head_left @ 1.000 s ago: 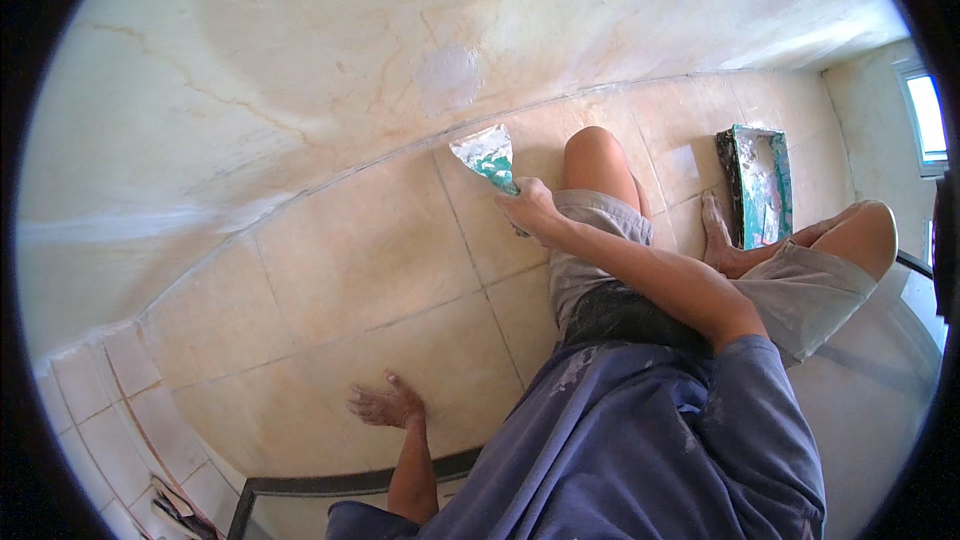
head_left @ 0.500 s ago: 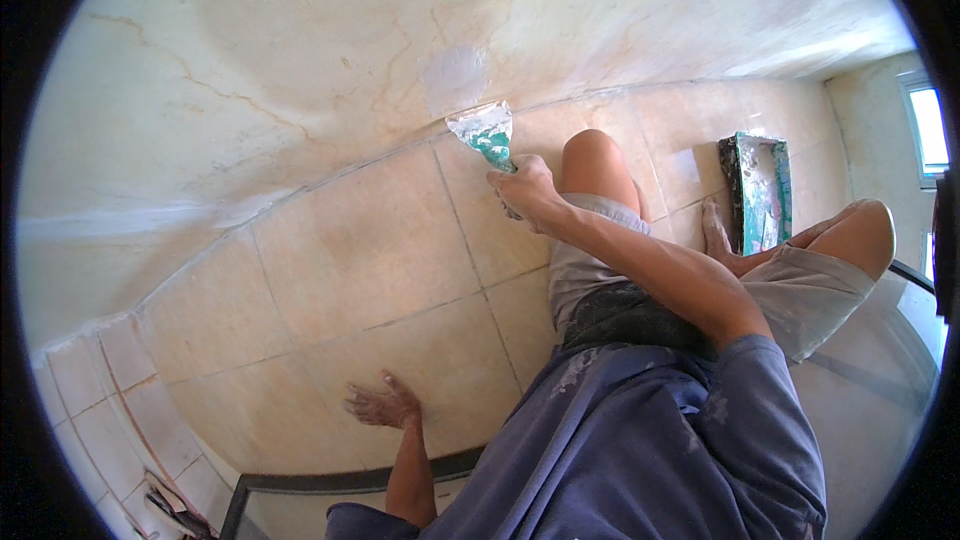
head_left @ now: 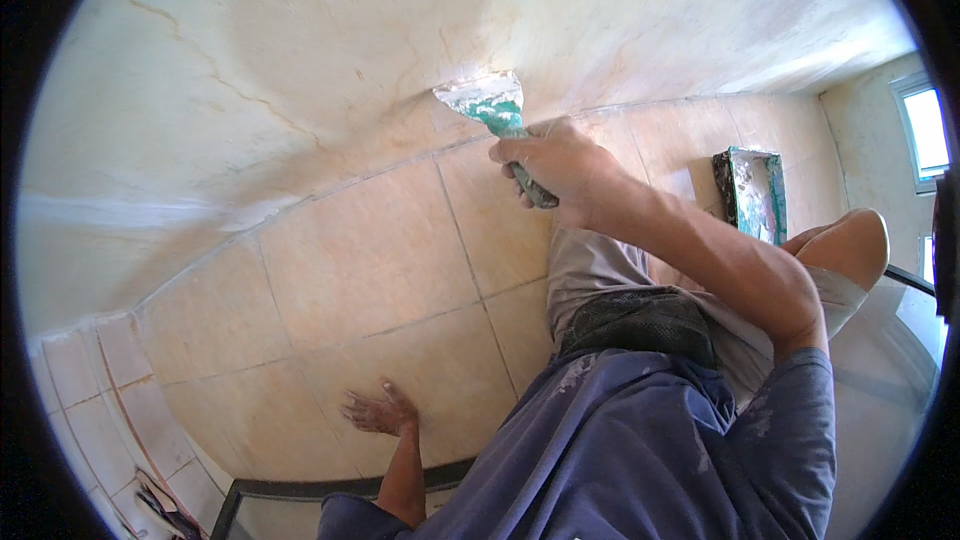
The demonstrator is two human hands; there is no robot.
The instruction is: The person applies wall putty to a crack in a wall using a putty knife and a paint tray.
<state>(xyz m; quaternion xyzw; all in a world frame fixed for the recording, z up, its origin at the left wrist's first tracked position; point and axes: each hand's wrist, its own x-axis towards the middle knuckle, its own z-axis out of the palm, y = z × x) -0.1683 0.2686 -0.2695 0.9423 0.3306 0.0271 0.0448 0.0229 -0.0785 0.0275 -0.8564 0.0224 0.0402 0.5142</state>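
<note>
- Rising ahead of the right hand (head_left: 565,165), the wall (head_left: 330,40) shows a darker patch (head_left: 350,0) ahead and to the left of those fingers.
- Spreading beneath both hands, the tiled floor (head_left: 370,270) meets the wall just ahead of the right fingers.
- Lying well apart to the right of the right fingers, the tray (head_left: 722,185) has its long axis running roughly ahead and back.
- Reaching ahead and a little left from the right fingers, the scraper (head_left: 503,120) has its long axis slanted that way; the right hand is nearer, being on it.
- Gripping the handle (head_left: 538,192), the right fingers are closed round it, its end poking out behind them toward the body.
- Resting on the floor, the left hand (head_left: 382,411) has spread fingers holding nothing, well behind and left of the right ones.
- Meeting the wall, it appears, the white-smeared blade (head_left: 480,92) is beyond the right fingers; whether its whole edge touches, I cannot tell.
</note>
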